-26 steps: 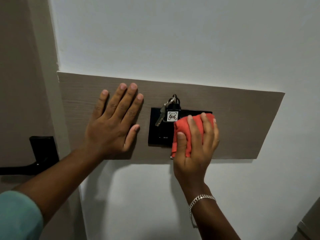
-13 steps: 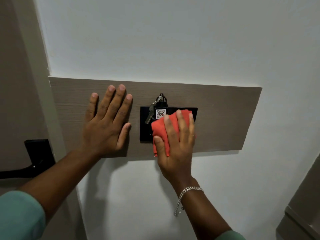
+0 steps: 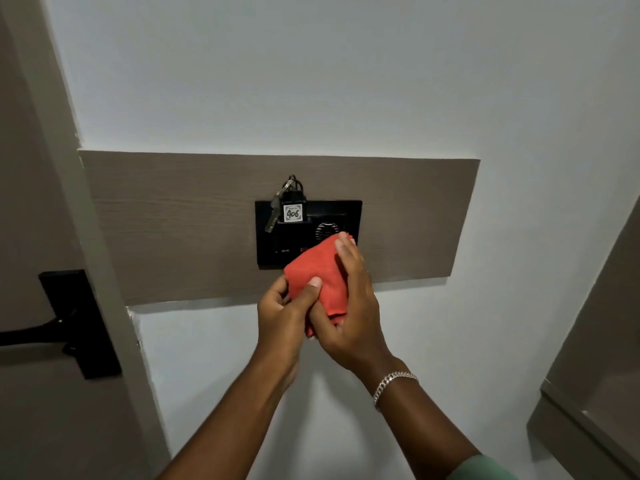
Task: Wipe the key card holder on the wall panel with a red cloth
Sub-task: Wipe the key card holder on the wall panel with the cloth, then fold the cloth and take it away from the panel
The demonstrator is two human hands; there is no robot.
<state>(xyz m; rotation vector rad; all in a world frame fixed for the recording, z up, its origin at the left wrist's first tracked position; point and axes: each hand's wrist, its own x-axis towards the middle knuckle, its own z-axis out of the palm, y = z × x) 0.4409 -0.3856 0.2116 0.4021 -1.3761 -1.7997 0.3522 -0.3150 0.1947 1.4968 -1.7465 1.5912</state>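
I see a flat, wood-grain brown wall panel [image 3: 173,230] running across a pale white wall [image 3: 311,71], and set into its middle is the black rectangular key card holder [image 3: 332,211]. A bunch of metal keys with a white square tag reading 406 [image 3: 293,213] hangs at the holder's upper left corner. In front of the holder's lower right part, both of my hands have hold of the folded red cloth [image 3: 320,268]. My left hand [image 3: 282,317] has its grip closed on the cloth's lower left edge, thumb on top and fingers curled underneath. My right hand [image 3: 349,306] has its grip closed around the cloth's right side, fingers laid along it up to the top corner, which overlaps the holder's lower right area (I cannot tell whether the cloth is pressing on the holder or held just off it). A silver chain bracelet [image 3: 394,381] circles the right wrist. At far left, a black door handle on its plate [image 3: 76,323] sits on a grey-brown door.
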